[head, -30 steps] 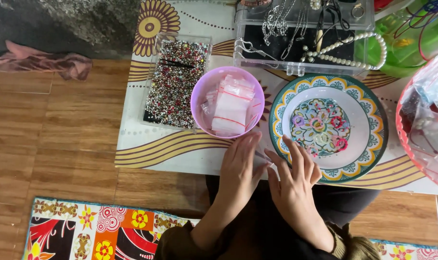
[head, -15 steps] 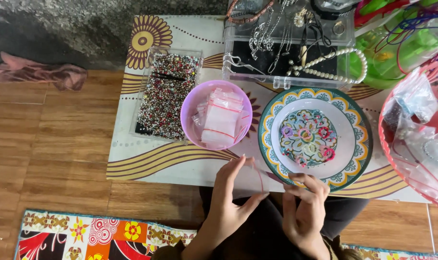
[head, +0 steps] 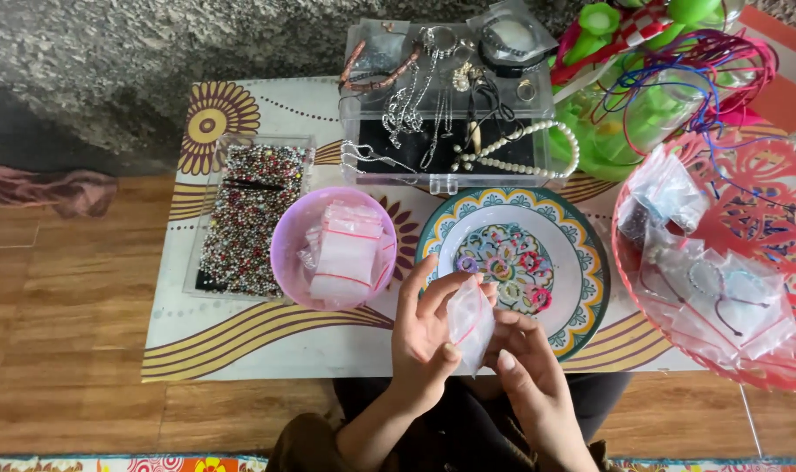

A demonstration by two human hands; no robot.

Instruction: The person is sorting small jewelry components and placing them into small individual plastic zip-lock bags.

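Your left hand [head: 424, 336] and right hand [head: 529, 380] hold a small clear zip bag [head: 469, 322] between them, just above the near edge of the worktop [head: 240, 341]. Your left fingers [head: 441, 293] are closed on the bag, thumb at its lower edge; your right fingers [head: 507, 336] pinch its right side. The bag hangs over the near rim of the patterned plate [head: 581, 271]. To the left, the purple bowl [head: 284, 253] holds more such bags, and beside it sits a clear tray of beads [head: 245, 218]. The pink basket [head: 765, 367] on your right holds bagged bracelets.
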